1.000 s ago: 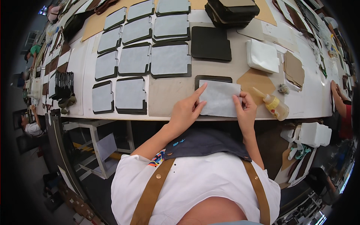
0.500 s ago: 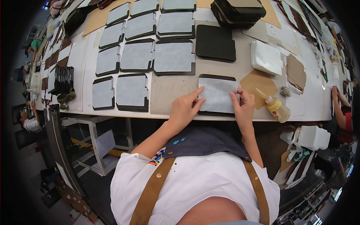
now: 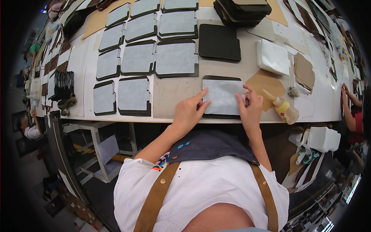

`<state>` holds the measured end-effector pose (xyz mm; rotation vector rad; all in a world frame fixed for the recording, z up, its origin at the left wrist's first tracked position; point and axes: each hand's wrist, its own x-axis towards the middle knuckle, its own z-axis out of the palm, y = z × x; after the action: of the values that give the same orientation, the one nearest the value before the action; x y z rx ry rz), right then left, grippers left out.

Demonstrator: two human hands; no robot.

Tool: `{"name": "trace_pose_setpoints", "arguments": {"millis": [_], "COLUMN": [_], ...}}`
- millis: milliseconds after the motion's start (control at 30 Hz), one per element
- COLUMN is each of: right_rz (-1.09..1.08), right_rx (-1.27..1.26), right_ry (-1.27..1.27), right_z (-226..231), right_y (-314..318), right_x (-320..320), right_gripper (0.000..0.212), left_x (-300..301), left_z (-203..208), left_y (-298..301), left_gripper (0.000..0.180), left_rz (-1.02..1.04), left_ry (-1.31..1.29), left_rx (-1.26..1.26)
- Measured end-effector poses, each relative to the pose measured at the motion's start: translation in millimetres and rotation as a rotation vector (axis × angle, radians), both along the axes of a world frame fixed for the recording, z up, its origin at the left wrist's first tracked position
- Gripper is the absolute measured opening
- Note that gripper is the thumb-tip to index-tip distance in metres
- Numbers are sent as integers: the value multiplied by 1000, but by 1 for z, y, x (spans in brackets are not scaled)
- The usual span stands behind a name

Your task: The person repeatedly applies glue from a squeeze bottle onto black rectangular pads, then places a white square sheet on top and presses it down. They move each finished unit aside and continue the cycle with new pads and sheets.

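Note:
A pale grey sheet [image 3: 222, 95] lies on a black panel [image 3: 221, 116] at the table's front edge, with dark strips showing above and below it. My left hand [image 3: 188, 113] rests at the sheet's left side, index finger and thumb spread and touching it, the other fingers curled under. At the right side is my right hand [image 3: 250, 108], its thumb on the sheet and its index finger raised a little apart near the edge. Both hands lie on the piece without lifting it. Beyond it sits a bare black panel stack [image 3: 219, 43].
Rows of sheet-covered black panels [image 3: 137, 57] fill the left. To the right are a brown card piece [image 3: 266, 87], a yellow-labelled glue bottle [image 3: 286, 111], white sheets [image 3: 272, 57] and tan pieces [image 3: 304, 73]. A dark stack [image 3: 241, 11] stands at the back.
My right index finger has lifted slightly away from the sheet's edge. My left hand keeps its place on the sheet. The whole view has shifted slightly.

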<state>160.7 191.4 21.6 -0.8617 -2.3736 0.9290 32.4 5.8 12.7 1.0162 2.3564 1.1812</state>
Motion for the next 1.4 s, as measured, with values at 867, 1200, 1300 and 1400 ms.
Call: {"name": "trace_pose_setpoints", "arguments": {"millis": [867,1200,1300,1400], "right_rz": [164,166,159,161], "right_rx": [290,229,211,234], "right_ry": [-22,-74,-73,-85], "right_z": [4,7,5,4], "right_y": [5,8,8,8], "right_x": [0,-1,0,0], "right_gripper": [22,23,23,24], "left_x": [1,-4,-17,-23], "left_z": [1,9,5,-3], "left_y": [0,-4,-8,-8], "left_gripper": [47,45,44,39], "left_rz": [-4,-40,-26,-34], "left_ry": [-15,78,64,123], "left_rx": [-6,-86,-95,3]}}
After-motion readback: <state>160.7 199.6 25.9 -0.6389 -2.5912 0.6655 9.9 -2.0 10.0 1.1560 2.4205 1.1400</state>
